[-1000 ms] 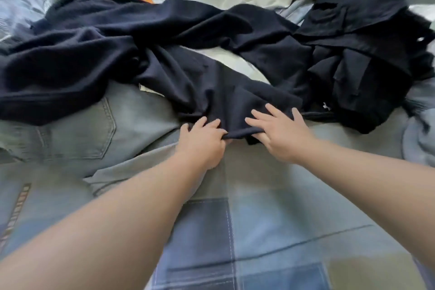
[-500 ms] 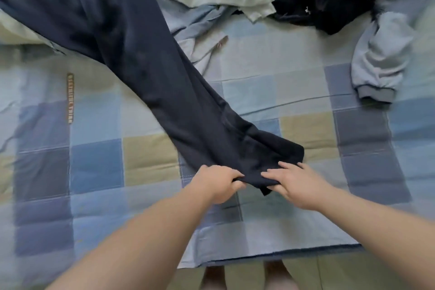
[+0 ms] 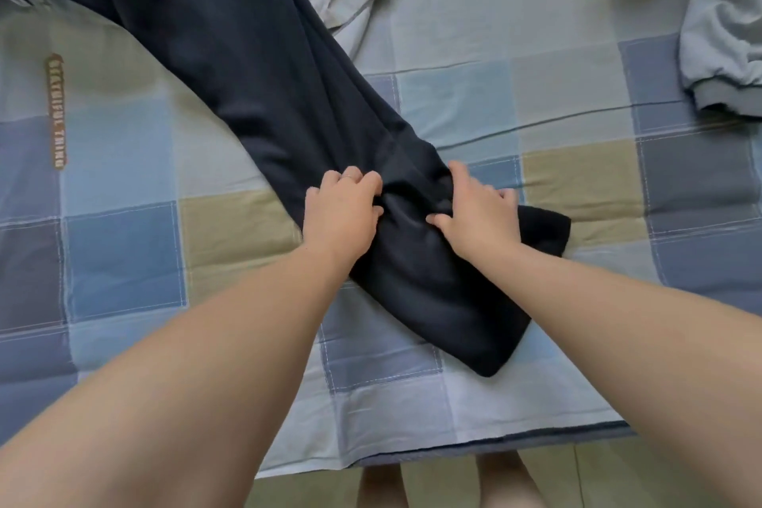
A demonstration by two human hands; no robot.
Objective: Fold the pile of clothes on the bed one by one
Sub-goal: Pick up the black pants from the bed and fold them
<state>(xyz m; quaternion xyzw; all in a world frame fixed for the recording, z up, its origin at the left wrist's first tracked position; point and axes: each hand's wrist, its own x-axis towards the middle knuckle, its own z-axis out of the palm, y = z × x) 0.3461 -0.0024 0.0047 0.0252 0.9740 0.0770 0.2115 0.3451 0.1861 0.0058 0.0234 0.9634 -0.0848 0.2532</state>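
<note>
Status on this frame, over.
Gripping: left hand, right hand, both on garment. Garment diagonal on bed, unfolded. Far right, apart: grey sleeve.

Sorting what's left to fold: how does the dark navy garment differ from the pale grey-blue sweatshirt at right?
The dark navy garment lies stretched out diagonally; the pale grey-blue sweatshirt with a ribbed cuff sits bunched. The left hand and right hand grip the navy garment; the sweatshirt is untouched. Both rest on the checked bedsheet.
</note>
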